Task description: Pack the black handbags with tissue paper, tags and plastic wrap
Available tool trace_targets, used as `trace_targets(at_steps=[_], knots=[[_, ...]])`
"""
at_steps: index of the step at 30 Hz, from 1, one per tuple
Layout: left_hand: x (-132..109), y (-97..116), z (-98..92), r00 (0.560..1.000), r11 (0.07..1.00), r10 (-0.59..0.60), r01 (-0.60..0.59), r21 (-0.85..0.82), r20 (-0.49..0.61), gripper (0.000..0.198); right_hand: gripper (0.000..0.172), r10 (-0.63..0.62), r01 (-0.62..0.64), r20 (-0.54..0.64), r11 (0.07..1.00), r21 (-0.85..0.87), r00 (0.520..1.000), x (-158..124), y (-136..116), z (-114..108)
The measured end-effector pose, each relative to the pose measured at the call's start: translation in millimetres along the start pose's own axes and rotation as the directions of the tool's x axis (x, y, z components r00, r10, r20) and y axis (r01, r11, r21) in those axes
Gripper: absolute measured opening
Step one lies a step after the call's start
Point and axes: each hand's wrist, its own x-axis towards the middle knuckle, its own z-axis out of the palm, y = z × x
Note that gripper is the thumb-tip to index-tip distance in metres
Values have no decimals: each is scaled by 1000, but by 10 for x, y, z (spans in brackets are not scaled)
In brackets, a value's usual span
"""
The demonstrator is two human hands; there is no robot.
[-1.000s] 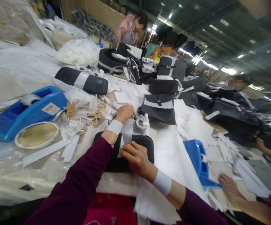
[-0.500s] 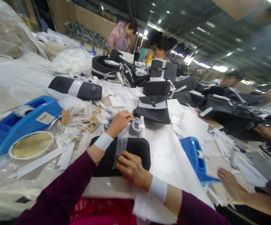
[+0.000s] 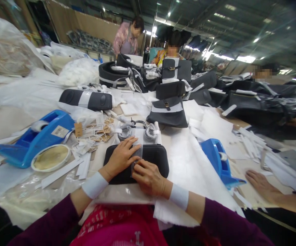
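A black bag (image 3: 160, 159) lies flat in front of me, with a translucent strip (image 3: 137, 152) running down its middle. My left hand (image 3: 122, 155) rests on the bag's left half, fingers stretched out and touching the strip. Closed at the strip's near end, my right hand (image 3: 149, 177) pinches it; the fingertips are partly hidden. Just beyond the bag, two grey-wrapped coils (image 3: 151, 132) sit side by side on white material, on either side of the strip.
Blue tape dispensers stand at left (image 3: 35, 140) and right (image 3: 216, 160). A round tub (image 3: 51, 158) and paper tags (image 3: 78, 130) lie left. Wrapped black bags (image 3: 167, 111) are piled beyond. A co-worker's hand (image 3: 260, 186) rests at right; other people are behind.
My left hand has come down from the coils onto the bag and strip, its fingers now spread. My right hand stays at the strip's near end. The camera view has shifted slightly.
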Motion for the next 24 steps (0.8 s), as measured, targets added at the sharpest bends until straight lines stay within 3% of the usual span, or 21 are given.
trace_targets(at_steps=[4, 9, 15, 18, 22, 24], knots=[[-24, -15, 11, 996, 997, 77, -78, 22, 44, 46, 13, 42, -44, 19, 992, 117, 999, -127, -106, -142], [-18, -24, 17, 995, 995, 88, -90, 41, 43, 47, 15, 26, -58, 162, 979, 197, 986, -522, -262, -429], [9, -45, 35, 998, 997, 62, -63, 35, 28, 46, 15, 279, -301, 196, 949, 95, 940, -982, -389, -601], [8, -72, 74, 997, 997, 71, -71, -16, 23, 46, 18, 393, -401, 165, 916, 22, 905, -1055, -460, -590], [7, -108, 109, 997, 995, 70, -67, -73, 40, 46, 29, 429, -442, 111, 884, 153, 896, -1019, -622, -603], [16, -122, 108, 997, 994, 65, -61, -91, 46, 46, 47, 442, -454, 105, 872, 185, 891, -1012, -752, -605]])
